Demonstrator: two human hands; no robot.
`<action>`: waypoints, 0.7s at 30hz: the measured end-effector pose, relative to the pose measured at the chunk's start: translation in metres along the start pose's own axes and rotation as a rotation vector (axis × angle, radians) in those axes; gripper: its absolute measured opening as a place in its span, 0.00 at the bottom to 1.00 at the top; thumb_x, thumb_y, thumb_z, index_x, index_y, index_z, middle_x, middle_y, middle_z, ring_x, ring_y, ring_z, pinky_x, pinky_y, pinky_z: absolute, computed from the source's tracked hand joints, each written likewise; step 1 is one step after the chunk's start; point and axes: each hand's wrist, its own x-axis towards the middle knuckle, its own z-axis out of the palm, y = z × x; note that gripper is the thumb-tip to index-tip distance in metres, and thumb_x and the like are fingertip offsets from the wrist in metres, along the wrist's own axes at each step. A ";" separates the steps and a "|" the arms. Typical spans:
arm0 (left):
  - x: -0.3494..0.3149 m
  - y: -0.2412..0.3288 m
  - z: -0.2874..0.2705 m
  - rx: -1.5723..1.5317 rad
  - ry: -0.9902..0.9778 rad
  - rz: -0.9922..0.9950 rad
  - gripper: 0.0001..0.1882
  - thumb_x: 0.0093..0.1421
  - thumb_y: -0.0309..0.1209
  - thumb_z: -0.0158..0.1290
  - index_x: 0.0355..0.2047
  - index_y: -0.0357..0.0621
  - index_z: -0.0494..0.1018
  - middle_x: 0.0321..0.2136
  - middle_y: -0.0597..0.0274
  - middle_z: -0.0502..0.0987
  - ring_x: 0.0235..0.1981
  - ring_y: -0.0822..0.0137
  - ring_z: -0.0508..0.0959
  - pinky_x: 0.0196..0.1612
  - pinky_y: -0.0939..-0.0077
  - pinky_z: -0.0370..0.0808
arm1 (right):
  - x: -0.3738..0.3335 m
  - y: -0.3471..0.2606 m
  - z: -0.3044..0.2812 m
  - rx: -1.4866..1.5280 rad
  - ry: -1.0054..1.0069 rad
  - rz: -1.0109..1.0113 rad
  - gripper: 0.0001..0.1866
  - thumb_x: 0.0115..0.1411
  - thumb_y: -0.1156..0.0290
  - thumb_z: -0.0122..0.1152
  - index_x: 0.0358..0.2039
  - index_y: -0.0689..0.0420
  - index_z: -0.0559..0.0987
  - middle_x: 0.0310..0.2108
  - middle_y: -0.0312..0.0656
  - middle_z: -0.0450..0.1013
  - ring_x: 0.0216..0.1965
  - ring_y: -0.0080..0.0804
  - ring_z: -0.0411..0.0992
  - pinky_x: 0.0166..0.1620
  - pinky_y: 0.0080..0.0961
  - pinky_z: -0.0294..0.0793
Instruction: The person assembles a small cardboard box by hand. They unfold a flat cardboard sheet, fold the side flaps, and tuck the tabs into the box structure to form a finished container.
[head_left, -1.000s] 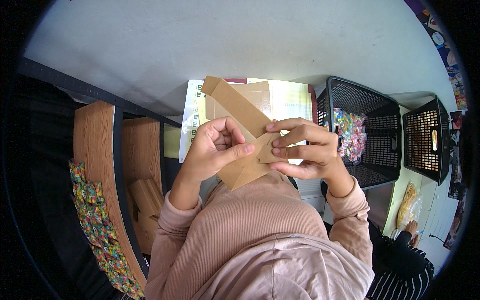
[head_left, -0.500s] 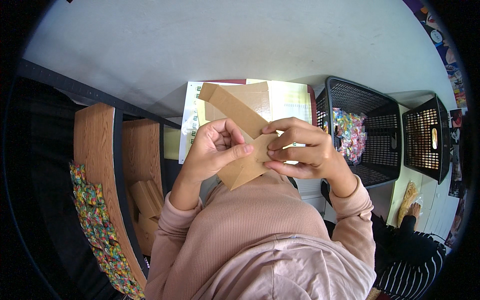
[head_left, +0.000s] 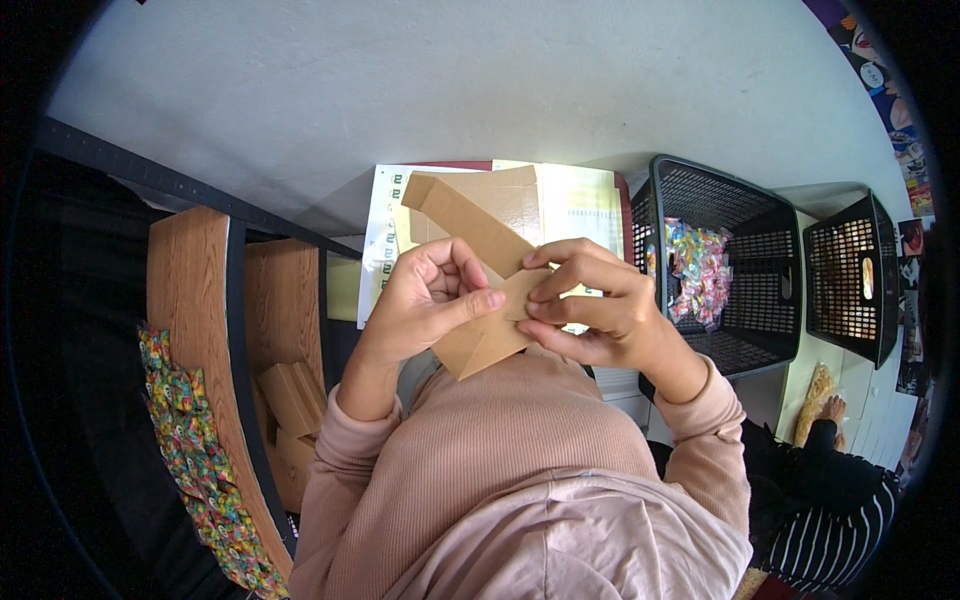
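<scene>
A brown cardboard box [head_left: 472, 222], partly folded, is held in front of my chest, its long narrow side slanting up to the left. My left hand [head_left: 425, 300] is closed on the box's left side, with the thumb laid on the panel and the fingers curled behind. On the opposite edge, my right hand [head_left: 605, 300] pinches the board near a flap between thumb and fingers. The inner fingertips are partly hidden by the board. Behind it, a flat piece of brown cardboard [head_left: 505, 190] lies on white and yellow sheets [head_left: 583, 188].
To the right stands a black basket [head_left: 752, 345] holding colourful wrapped sweets [head_left: 697, 275], beside a second black basket [head_left: 825, 235]. Wooden shelves [head_left: 190, 265] at left hold folded boxes [head_left: 290, 395] and candy packets [head_left: 200, 450]. At far right, another person's hand [head_left: 832, 408] touches a clear bag [head_left: 815, 400].
My right hand has shifted slightly left and its fingers have slid a little along the board. My left hand stays put. The other person's arm at far right has moved.
</scene>
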 end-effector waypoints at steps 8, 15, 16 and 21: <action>0.000 -0.003 -0.001 0.035 -0.009 -0.029 0.09 0.50 0.25 0.55 0.28 0.37 0.66 0.24 0.66 0.70 0.24 0.81 0.72 0.27 0.91 0.69 | 0.000 0.000 0.001 0.049 -0.022 0.135 0.08 0.34 0.79 0.67 0.17 0.62 0.75 0.25 0.40 0.68 0.36 0.39 0.70 0.35 0.29 0.71; 0.001 -0.003 0.000 -0.038 -0.028 -0.129 0.10 0.52 0.27 0.53 0.33 0.35 0.68 0.27 0.64 0.72 0.26 0.80 0.73 0.29 0.90 0.70 | 0.008 0.002 -0.010 -0.027 -0.118 0.200 0.17 0.37 0.74 0.66 0.32 0.59 0.76 0.38 0.45 0.68 0.45 0.42 0.66 0.43 0.33 0.70; 0.001 -0.003 0.000 -0.055 -0.033 -0.143 0.10 0.52 0.27 0.53 0.33 0.35 0.68 0.27 0.64 0.72 0.26 0.80 0.73 0.29 0.90 0.70 | 0.008 0.002 -0.010 -0.065 -0.119 0.205 0.21 0.38 0.73 0.66 0.37 0.59 0.75 0.42 0.46 0.67 0.47 0.43 0.65 0.44 0.34 0.70; -0.001 -0.005 -0.004 -0.031 -0.066 -0.241 0.09 0.52 0.27 0.53 0.31 0.36 0.69 0.26 0.65 0.73 0.26 0.81 0.73 0.30 0.90 0.70 | 0.000 0.002 -0.002 0.152 -0.119 0.455 0.35 0.39 0.73 0.65 0.51 0.58 0.64 0.49 0.47 0.62 0.51 0.42 0.62 0.49 0.38 0.67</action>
